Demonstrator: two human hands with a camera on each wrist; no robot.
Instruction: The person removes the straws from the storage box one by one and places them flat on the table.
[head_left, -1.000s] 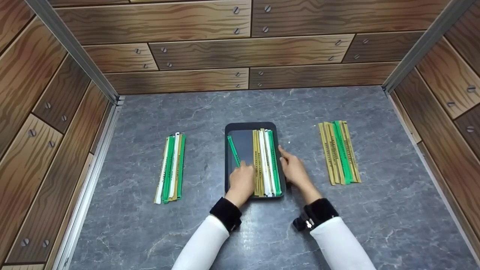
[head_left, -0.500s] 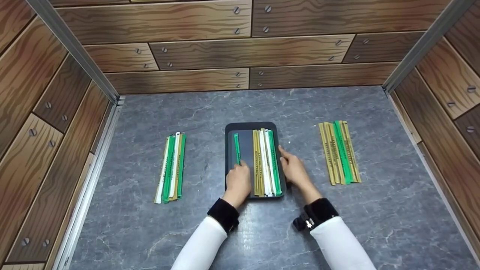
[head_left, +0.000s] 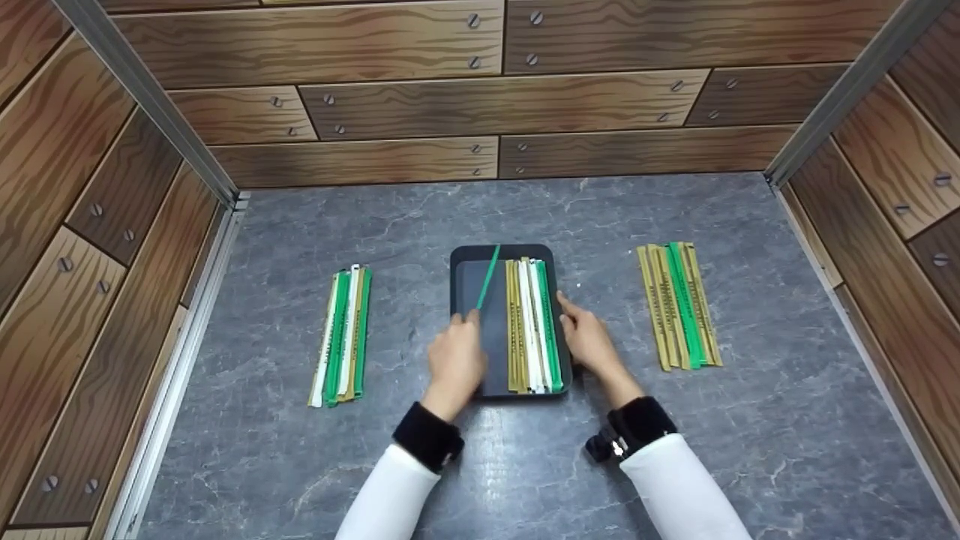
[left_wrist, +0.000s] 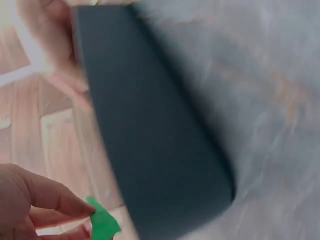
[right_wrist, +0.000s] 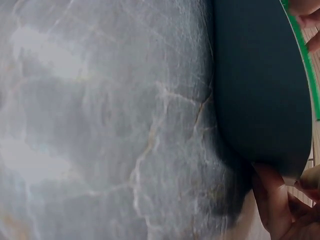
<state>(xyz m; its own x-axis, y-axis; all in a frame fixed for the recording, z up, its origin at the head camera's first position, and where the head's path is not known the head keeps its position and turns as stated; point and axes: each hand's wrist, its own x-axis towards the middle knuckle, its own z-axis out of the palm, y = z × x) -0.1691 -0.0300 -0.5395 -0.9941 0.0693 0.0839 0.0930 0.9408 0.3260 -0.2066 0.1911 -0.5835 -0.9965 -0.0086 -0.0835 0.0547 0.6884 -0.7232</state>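
Note:
My left hand (head_left: 457, 352) pinches one slim green stick packet (head_left: 489, 277) near its lower end. The packet slants up to the right above the black tray (head_left: 454, 292). In the left wrist view, the thumb and fingertips hold the end of the green packet beside the tray wall. My right hand (head_left: 589, 341) grips the tray's right side; in the right wrist view its fingers (right_wrist: 274, 192) are at the tray's corner. Gold, white and green stick packets (head_left: 532, 326) lie side by side in the tray's right half. Dark tray floor shows on the left.
On the grey marbled tabletop (head_left: 405, 225), a row of white, green and gold packets (head_left: 343, 337) lies left of the tray. Gold and green packets (head_left: 679, 307) lie to its right. Wood-patterned walls (head_left: 405, 105) enclose the back and sides.
My left hand has moved left and back toward me, with the green packet rising from the tray and tilting to the right. The right hand and the tray have stayed put.

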